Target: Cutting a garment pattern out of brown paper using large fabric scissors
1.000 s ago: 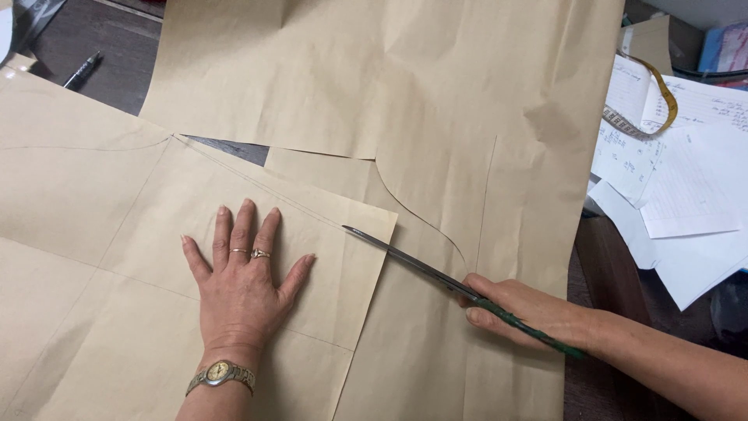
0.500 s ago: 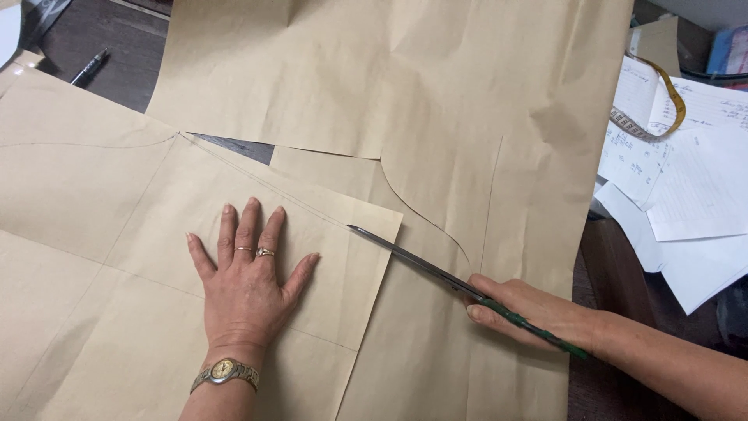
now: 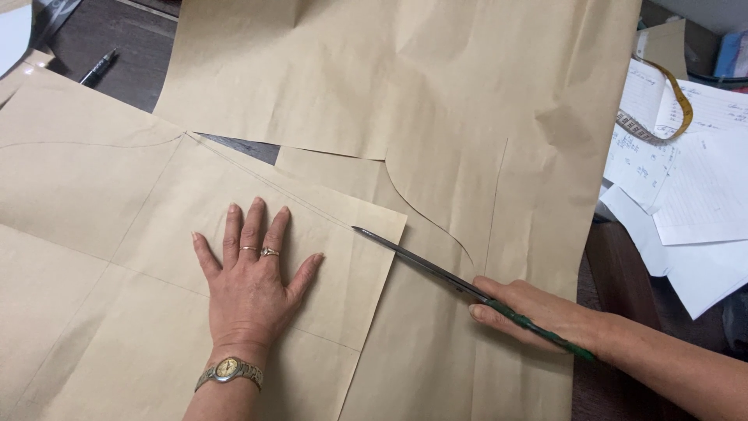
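Leftmost, a dark pen [image 3: 98, 67] lies on the dark bench [image 3: 117, 39], well beyond the left hand's fingers. Nearer, a big sheet of brown paper [image 3: 86, 234] covers the bench, marked with faint pencil lines and folded creases. The left hand [image 3: 251, 284] lies flat on this sheet, palm down, its fingers [image 3: 234, 230] spread apart and pressing the paper; two of them wear rings, and a wristwatch [image 3: 229, 371] with a metal band sits on the wrist. Just past the thumb, to the right, the sheet ends in a straight cut edge and a corner.

Beside that corner rests the tip of a long pair of scissors [image 3: 436, 269], the blades lying close together and pointing toward the left hand's fingers, over the edge of the sheet. The right hand [image 3: 534, 312] grips the green handles, its fingers curled tight around them, resting on a second, larger brown sheet [image 3: 436, 93] that runs under the blades and away beyond both hands. A curved pencil line on this sheet sweeps down to just above the right hand's fingers, with a straight line beside it.

Farther right of the right hand, white papers [image 3: 693, 195] with handwriting lie on the bench, and a yellow measuring tape [image 3: 662, 109] curls across them.
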